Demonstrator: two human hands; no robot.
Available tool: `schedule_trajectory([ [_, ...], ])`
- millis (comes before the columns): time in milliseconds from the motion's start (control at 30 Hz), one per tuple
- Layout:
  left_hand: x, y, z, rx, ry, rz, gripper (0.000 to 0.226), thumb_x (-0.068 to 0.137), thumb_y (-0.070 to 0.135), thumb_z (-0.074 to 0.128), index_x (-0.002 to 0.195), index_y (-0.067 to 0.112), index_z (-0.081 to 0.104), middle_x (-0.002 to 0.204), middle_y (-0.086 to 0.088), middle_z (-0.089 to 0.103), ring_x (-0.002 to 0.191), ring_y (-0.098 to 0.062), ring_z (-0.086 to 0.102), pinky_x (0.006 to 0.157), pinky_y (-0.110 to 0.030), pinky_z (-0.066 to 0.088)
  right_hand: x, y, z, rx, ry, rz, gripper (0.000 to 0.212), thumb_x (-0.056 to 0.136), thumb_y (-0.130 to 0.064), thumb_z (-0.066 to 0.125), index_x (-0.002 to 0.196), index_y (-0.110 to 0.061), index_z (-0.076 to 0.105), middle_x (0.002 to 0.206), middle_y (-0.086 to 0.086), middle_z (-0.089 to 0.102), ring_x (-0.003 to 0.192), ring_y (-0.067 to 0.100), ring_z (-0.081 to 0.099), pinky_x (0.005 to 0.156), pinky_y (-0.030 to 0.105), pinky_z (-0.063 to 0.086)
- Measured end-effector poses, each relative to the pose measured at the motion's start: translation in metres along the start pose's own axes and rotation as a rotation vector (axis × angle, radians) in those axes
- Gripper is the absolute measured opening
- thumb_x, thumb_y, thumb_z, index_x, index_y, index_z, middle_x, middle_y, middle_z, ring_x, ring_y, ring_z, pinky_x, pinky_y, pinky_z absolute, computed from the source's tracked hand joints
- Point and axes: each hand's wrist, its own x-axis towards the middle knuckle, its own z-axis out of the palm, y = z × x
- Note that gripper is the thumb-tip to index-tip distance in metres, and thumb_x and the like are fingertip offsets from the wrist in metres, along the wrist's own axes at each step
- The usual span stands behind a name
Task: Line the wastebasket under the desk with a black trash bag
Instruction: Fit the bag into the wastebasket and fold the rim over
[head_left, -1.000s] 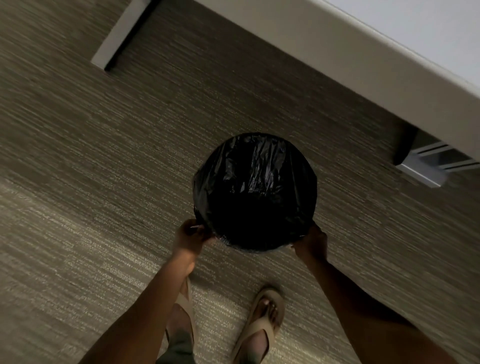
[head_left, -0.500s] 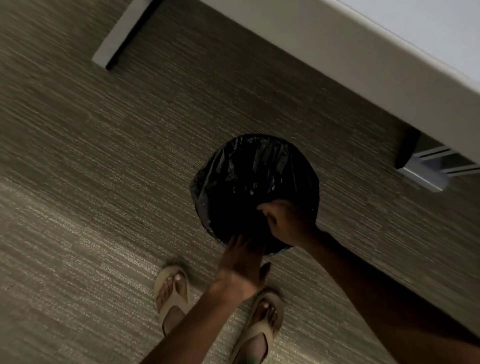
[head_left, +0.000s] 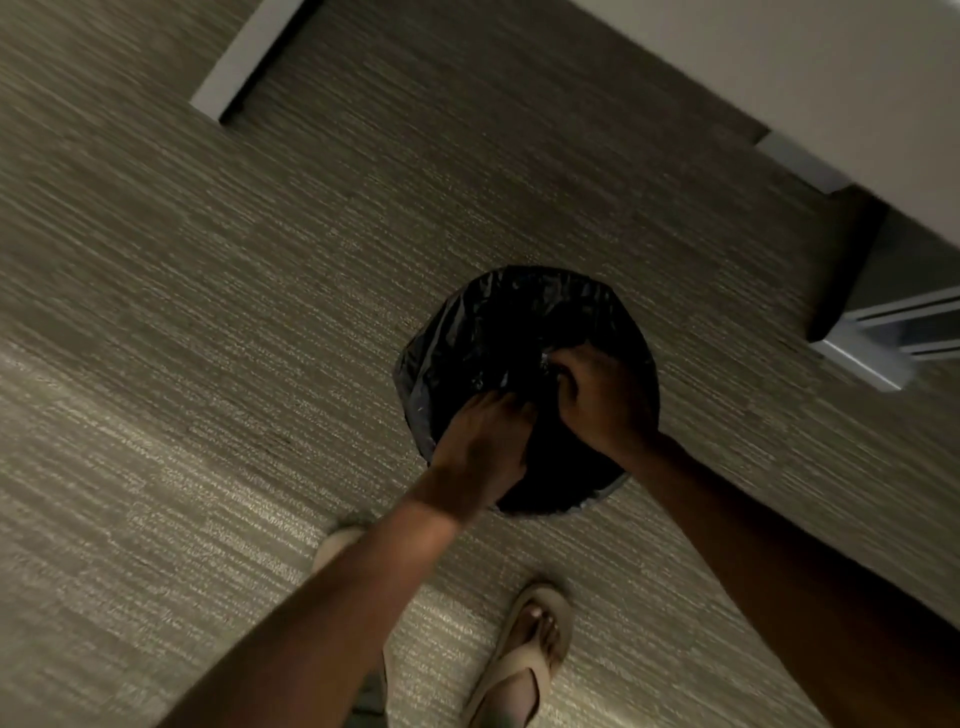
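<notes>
A black trash bag (head_left: 483, 322) is draped over the round wastebasket on the carpet and hides its rim and walls. Both my hands are inside the opening, on the near half. My left hand (head_left: 480, 441) lies with its fingers stretched forward, pressing down on the plastic. To its right, my right hand (head_left: 602, 400) is curled, its fingers pinching a fold of the bag near the middle. The basket stands in front of the desk (head_left: 779, 78), not beneath it.
The white desk edge runs across the upper right. A metal desk foot (head_left: 857, 358) sits just right of the basket, another foot (head_left: 244, 62) at the upper left. My sandalled feet (head_left: 535, 639) stand close behind the basket on striped carpet (head_left: 208, 364).
Both hands left the outer rim and went into the bag's opening; the right went first, the left followed. The view has shifted, so the basket appears further right.
</notes>
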Motion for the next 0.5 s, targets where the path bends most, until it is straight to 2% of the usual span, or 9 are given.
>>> schedule_trajectory([
  [67,0.018,-0.012,-0.005,0.170,-0.133,0.045,0.054,0.094,0.014,0.052,0.148,0.012,0.050,0.143,-0.013,0.059,0.132,-0.036,0.053,0.111,-0.043,0.039,-0.027,0.003,0.002,-0.164,0.014,-0.133,0.032,0.087,-0.016,0.056,0.114,-0.007,0.070,0.108,0.016,0.071,0.107,0.037,0.066,0.094,0.046,0.054],
  [100,0.026,-0.019,-0.008,0.293,-0.212,0.060,0.053,0.099,0.016,0.046,0.152,0.012,0.046,0.151,-0.012,0.053,0.140,-0.035,0.046,0.116,-0.043,0.034,-0.039,0.007,0.005,-0.275,-0.052,-0.188,0.036,0.086,-0.023,0.057,0.116,-0.008,0.069,0.111,0.016,0.071,0.114,0.038,0.063,0.100,0.051,0.049],
  [133,0.034,-0.025,-0.010,0.406,-0.274,0.069,0.051,0.103,0.018,0.042,0.153,0.013,0.044,0.156,-0.011,0.048,0.146,-0.033,0.040,0.120,-0.043,0.030,-0.049,0.012,0.009,-0.405,-0.152,-0.222,0.043,0.087,-0.031,0.056,0.123,-0.010,0.068,0.119,0.015,0.071,0.125,0.039,0.058,0.107,0.056,0.042],
  [200,0.045,-0.036,-0.014,0.569,-0.330,0.017,0.047,0.107,0.020,0.038,0.152,0.013,0.046,0.159,-0.009,0.045,0.149,-0.029,0.037,0.121,-0.041,0.028,-0.064,0.022,0.015,-0.596,-0.326,-0.214,0.060,0.093,-0.045,0.045,0.145,-0.016,0.052,0.143,0.013,0.060,0.144,0.037,0.042,0.117,0.060,0.026],
  [300,0.051,-0.044,-0.024,0.664,-0.408,-0.095,0.047,0.109,0.020,0.035,0.155,0.011,0.039,0.163,-0.008,0.039,0.152,-0.027,0.033,0.121,-0.037,0.026,-0.073,0.032,0.015,-0.585,-0.367,-0.185,0.067,0.096,-0.052,0.030,0.156,-0.022,0.031,0.157,0.010,0.045,0.151,0.036,0.029,0.121,0.060,0.018],
  [367,0.051,-0.039,-0.027,0.683,-0.438,-0.118,0.049,0.109,0.022,0.036,0.157,0.010,0.035,0.165,-0.009,0.035,0.154,-0.027,0.029,0.123,-0.037,0.024,-0.071,0.029,0.009,-0.566,-0.353,-0.203,0.067,0.098,-0.053,0.026,0.156,-0.021,0.033,0.157,0.009,0.045,0.152,0.035,0.028,0.123,0.058,0.014],
  [400,0.051,-0.035,-0.026,0.648,-0.422,-0.100,0.049,0.108,0.022,0.037,0.156,0.010,0.037,0.164,-0.009,0.036,0.153,-0.028,0.029,0.123,-0.038,0.023,-0.069,0.025,0.005,-0.552,-0.335,-0.226,0.065,0.099,-0.053,0.027,0.153,-0.019,0.040,0.154,0.010,0.049,0.150,0.033,0.032,0.123,0.056,0.015],
  [433,0.049,-0.031,-0.024,0.600,-0.389,-0.061,0.050,0.107,0.020,0.037,0.156,0.010,0.039,0.163,-0.011,0.039,0.153,-0.030,0.029,0.123,-0.040,0.022,-0.067,0.021,0.002,-0.537,-0.300,-0.256,0.061,0.100,-0.051,0.031,0.146,-0.016,0.050,0.148,0.011,0.055,0.146,0.032,0.039,0.123,0.055,0.018],
  [500,0.040,-0.022,-0.015,0.495,-0.226,0.074,0.056,0.100,0.019,0.036,0.155,0.009,0.039,0.159,-0.015,0.044,0.150,-0.037,0.032,0.124,-0.047,0.021,-0.058,0.014,-0.003,-0.526,-0.207,-0.299,0.052,0.101,-0.045,0.038,0.132,-0.011,0.062,0.136,0.014,0.062,0.138,0.032,0.047,0.121,0.052,0.025],
])
